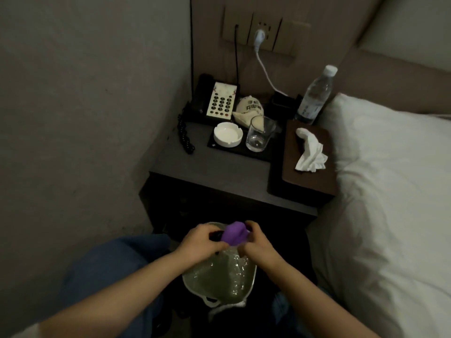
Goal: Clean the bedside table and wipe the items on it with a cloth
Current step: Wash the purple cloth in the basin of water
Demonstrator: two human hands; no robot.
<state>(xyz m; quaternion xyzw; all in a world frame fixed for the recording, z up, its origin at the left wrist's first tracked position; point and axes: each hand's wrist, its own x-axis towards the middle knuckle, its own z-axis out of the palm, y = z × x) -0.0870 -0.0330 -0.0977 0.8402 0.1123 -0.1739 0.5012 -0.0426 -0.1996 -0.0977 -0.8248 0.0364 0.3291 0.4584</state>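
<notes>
Gripping purple cloth (234, 233): both hands | pouch (249, 109) print: unreadable Chinese characters

Hotel bedroom: bed (390, 191), bedside phone (220, 101).

Front of the desk (219, 172) lies open; the back is crowded.
Telephone (214, 101), ashtray (228, 137), glass (260, 134) and bottle (314, 93) fill the rear; tissue box (307, 162) blocks the right edge, wall (85, 106) hems the left.
</notes>
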